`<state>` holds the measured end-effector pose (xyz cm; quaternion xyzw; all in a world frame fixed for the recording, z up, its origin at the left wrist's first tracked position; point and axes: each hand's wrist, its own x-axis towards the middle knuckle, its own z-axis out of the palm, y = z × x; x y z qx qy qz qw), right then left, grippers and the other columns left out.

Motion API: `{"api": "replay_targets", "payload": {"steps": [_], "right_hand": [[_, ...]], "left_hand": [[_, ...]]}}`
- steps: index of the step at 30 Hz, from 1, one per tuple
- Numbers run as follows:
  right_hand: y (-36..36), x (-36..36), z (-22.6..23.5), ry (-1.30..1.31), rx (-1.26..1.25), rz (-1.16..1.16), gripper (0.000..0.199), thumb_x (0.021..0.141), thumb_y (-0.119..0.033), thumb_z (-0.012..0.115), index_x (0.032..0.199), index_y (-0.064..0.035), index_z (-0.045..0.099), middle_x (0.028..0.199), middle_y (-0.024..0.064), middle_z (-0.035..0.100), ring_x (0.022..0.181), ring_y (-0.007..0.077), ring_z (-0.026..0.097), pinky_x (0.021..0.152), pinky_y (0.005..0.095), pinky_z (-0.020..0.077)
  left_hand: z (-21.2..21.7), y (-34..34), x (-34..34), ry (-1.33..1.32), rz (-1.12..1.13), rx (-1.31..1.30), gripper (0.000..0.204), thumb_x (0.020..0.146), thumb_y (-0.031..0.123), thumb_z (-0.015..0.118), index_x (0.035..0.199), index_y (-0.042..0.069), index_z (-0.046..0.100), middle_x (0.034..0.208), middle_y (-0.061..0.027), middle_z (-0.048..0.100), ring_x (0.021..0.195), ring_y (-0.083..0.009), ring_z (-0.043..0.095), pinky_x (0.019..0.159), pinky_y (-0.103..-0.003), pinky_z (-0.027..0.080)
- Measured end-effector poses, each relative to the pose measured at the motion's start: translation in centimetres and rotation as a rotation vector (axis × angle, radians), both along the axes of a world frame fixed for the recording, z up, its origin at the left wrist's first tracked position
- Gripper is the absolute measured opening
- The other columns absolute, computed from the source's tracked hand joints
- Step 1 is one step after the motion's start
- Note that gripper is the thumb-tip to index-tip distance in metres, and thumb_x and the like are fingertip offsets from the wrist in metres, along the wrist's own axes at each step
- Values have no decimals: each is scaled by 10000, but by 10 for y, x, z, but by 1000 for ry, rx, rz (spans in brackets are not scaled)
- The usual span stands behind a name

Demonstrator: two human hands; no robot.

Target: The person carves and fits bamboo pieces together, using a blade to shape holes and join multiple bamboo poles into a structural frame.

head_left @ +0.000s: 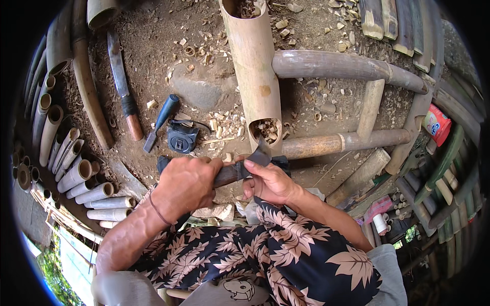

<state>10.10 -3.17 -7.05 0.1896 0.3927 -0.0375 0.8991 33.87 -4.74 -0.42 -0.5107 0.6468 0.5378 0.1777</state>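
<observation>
Below the near end of the big bamboo tube (253, 71), both hands are working one dark tool (228, 174) held across the lap. Left hand (186, 184) is wrapping fully around the tool's handle end, grip closed tight on it, fingers curled over the top. Right hand (269, 182) is pinching the blade end, thumb and fingers closed on the dark metal blade (261, 154), whose tip is pointing up and is sitting right at the tube's open mouth. Can't tell whether the blade is touching the tube rim.

The tube is lying on a frame of bamboo poles (332, 65), and its near opening is showing shavings inside. Wood chips (219, 122) are lying scattered over the dirt ground (153, 56) around it.

On the ground left of the tube, a long machete (121, 76) with a wrapped handle is lying near a blue-handled chisel (161, 121), and a small dark pouch-like thing (182, 138) is sitting just beside the chisel. Cut bamboo sections (76, 173) are lying stacked at the left edge, open ends facing in. Split bamboo slats (398, 25) are lying at top right. Floral-print shorts (265, 250) are filling the lower middle of the view.
</observation>
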Motion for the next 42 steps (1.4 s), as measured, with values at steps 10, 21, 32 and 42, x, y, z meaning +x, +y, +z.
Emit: {"api": "replay_targets", "payload": {"steps": [10,21,32,42], "right_hand": [[-12,-17,22,243,-426,485,305,1004,-243,567,1184,3,588,648,35,566,481,111,546,514,303,515],[-12,-5,6,155,-141,162,337,994,-230,579,1243,-3,565,824,39,593,582,141,579,647,363,560],[-26,-16,11,646,-827,918,374,959,-299,528,880,46,650,662,126,683,550,277,639,568,397,516],[-9,-24,31,271,-530,306,274,1050,-256,458,1098,-22,590,993,115,705,654,188,634,630,341,531]], "left_hand": [[-37,80,-35,200,368,107,435,698,210,740,1069,60,568,752,-200,662,758,-393,676,721,-480,547],[-13,15,-7,139,237,219,331,695,158,704,980,18,611,792,-228,668,787,-414,668,733,-487,534],[-28,93,-138,245,1065,478,439,741,166,669,1121,-26,564,828,-308,658,826,-457,680,754,-467,541],[-4,67,-68,44,422,-290,449,677,107,706,1099,15,580,793,-134,581,718,-294,643,660,-405,540]]}}
